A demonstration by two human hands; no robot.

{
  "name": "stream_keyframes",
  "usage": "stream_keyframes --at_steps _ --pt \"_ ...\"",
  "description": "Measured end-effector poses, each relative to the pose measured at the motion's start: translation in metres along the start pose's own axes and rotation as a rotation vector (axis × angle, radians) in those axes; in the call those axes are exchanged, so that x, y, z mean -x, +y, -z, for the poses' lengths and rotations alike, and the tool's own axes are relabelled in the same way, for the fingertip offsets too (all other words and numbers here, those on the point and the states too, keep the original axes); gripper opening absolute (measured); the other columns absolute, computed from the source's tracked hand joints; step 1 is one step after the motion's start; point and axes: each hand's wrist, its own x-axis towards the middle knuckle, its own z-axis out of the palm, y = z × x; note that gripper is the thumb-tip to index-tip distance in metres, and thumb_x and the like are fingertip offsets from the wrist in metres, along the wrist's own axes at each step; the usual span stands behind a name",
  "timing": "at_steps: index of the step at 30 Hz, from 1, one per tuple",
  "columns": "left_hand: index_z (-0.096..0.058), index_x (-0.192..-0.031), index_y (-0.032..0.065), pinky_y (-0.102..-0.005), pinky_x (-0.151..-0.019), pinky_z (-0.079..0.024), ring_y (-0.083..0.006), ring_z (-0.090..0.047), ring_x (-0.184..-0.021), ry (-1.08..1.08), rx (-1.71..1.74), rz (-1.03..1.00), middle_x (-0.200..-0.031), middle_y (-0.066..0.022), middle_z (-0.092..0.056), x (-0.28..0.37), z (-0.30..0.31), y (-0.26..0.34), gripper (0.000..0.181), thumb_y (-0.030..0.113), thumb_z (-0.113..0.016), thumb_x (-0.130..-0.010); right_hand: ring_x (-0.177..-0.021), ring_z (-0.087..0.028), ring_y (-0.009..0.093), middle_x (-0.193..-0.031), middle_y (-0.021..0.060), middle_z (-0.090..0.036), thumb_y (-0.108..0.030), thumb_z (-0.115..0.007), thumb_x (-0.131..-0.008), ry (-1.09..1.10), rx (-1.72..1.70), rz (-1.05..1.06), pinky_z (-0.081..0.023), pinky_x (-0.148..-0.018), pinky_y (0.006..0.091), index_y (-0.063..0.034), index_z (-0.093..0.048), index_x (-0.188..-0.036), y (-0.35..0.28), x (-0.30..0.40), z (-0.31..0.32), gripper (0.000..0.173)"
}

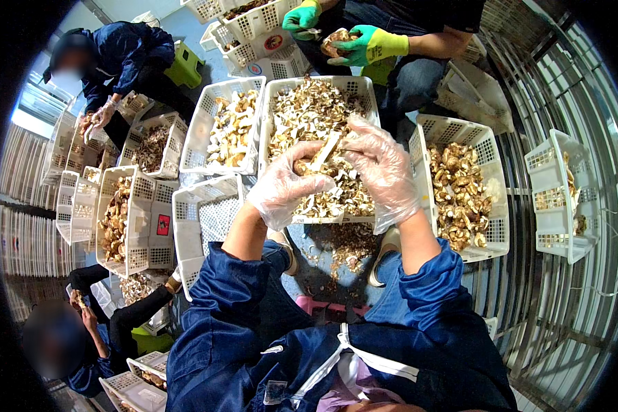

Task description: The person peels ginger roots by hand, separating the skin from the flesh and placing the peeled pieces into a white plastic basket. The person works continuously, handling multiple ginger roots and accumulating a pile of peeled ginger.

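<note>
In my left hand, which wears a clear plastic glove, is a mushroom with its pale stem pointing up and away. My right hand, gloved the same way, has its fingers bent together right beside the stem. Whether a small tool is between those fingers cannot be told. Both hands are above a white plastic crate heaped with mushroom trimmings. To the right, a white crate contains brown whole mushrooms. Paler mushrooms lie in the crate at the left.
Another white crate stands by my left forearm. Dark scraps litter the floor between my shoes. Across from me, a co-worker's green glove holds a mushroom. Two more people sit at the left among crates. Metal racks line the right.
</note>
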Motion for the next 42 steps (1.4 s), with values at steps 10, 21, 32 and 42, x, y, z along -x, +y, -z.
stream_keyframes --at_steps 10,21,32,42 --pt "-0.053 -0.141 0.0022 -0.0315 -0.099 -0.050 -0.0156 -0.058 -0.118 0.042 -0.408 -0.184 -0.129 -0.0077 -0.063 -0.008 0.002 -0.012 0.073 0.016 -0.089 -0.080 -0.086 -0.070 0.032 -0.093 0.0125 -0.071 -0.004 -0.074 -0.087 -0.105 0.101 0.043 -0.056 -0.078 0.0397 -0.0068 -0.073 -0.102 -0.017 0.004 -0.008 0.015" --pt "-0.051 -0.140 0.0007 -0.0393 -0.107 -0.052 -0.0232 -0.064 -0.117 -0.019 0.154 -0.007 -0.127 -0.0107 -0.063 -0.002 -0.007 -0.005 0.066 0.008 -0.083 -0.083 -0.095 -0.073 0.023 -0.102 0.0105 -0.075 -0.005 -0.077 -0.088 0.002 -0.025 -0.186 -0.056 -0.085 0.0335 -0.0052 -0.075 -0.102 -0.018 -0.004 0.010 0.014" --pt "-0.053 -0.141 0.0014 -0.0323 -0.100 -0.052 -0.0170 -0.062 -0.115 0.024 -0.010 -0.010 -0.124 -0.0094 -0.063 -0.005 -0.007 -0.008 0.068 0.020 -0.085 -0.084 -0.089 -0.072 0.030 -0.098 0.0103 -0.074 -0.010 -0.075 -0.090 -0.075 0.149 0.073 -0.057 -0.079 0.0376 -0.0091 -0.075 -0.104 -0.015 0.001 -0.001 0.014" --pt "-0.053 -0.137 0.0025 -0.0466 -0.111 -0.050 -0.0334 -0.061 -0.128 -0.127 0.342 -0.054 -0.127 -0.0111 -0.061 0.004 -0.011 0.000 0.062 0.031 -0.081 -0.090 -0.094 -0.073 0.016 -0.103 0.0107 -0.077 -0.007 -0.074 -0.094 0.231 0.166 -0.083 -0.057 -0.083 0.0306 -0.0040 -0.074 -0.105 0.001 -0.012 0.040 0.011"
